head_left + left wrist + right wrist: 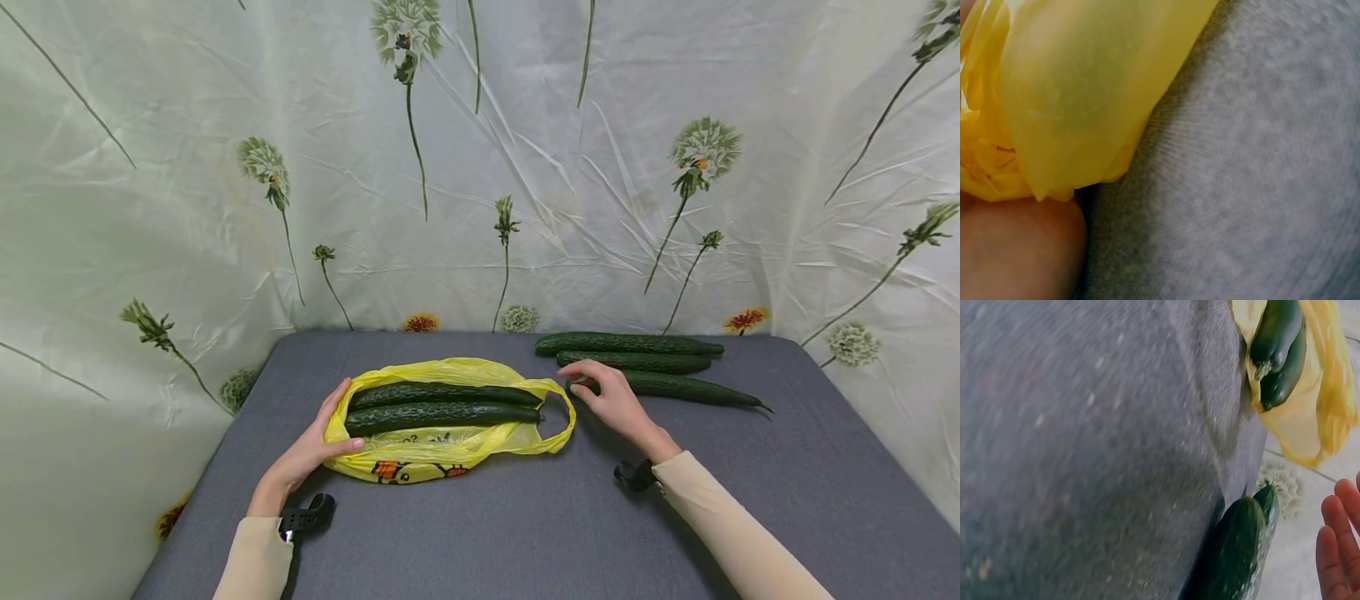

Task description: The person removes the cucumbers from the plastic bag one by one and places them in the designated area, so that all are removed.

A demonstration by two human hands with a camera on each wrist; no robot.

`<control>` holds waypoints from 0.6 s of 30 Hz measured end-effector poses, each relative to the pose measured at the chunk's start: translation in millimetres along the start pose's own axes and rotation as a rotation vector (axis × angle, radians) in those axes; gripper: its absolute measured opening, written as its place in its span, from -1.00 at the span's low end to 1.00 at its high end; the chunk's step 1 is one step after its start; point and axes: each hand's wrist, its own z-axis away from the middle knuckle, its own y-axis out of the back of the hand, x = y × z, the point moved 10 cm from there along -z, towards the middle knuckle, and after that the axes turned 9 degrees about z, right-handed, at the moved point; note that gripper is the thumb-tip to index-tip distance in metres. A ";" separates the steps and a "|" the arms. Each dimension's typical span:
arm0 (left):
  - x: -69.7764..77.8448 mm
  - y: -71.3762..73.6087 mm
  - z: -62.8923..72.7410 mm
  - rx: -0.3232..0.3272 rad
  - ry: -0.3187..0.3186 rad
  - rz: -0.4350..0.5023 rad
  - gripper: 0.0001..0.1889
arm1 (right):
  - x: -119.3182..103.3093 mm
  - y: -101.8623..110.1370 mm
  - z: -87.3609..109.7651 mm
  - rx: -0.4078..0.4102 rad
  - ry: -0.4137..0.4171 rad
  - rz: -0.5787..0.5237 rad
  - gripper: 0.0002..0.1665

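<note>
A yellow plastic bag (442, 368) lies on its side with its mouth and handle loop facing right. Inside it, two long dark-green cucumbers (446, 414) lie side by side. My left hand (313, 448) holds the bag's left end, thumb over the near edge and fingers at the far side. My right hand (611, 400) is empty, fingers bent, just right of the handle loop. It overlaps the left end of the nearest loose cucumber (686, 387) in the head view. In the right wrist view its fingers (1333, 544) are relaxed and apart from the cucumbers.
Two more cucumbers, a middle one (637, 362) and a far one (626, 343), lie parallel at the back right of the grey-covered table (480, 542). A pale curtain (465, 283) with dandelion prints hangs behind and along the sides. Each wrist wears a black camera strap (636, 475).
</note>
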 end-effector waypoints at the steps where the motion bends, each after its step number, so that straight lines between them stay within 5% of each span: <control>1: 0.0 -0.1 0.0 0.000 0.000 0.001 0.06 | -1.8 -1.0 -0.4 -0.001 0.004 -0.003 -0.67; 18: 1.0 0.2 0.2 0.008 0.004 -0.013 0.05 | -28.8 -18.8 -11.1 -0.004 0.102 -0.048 -0.69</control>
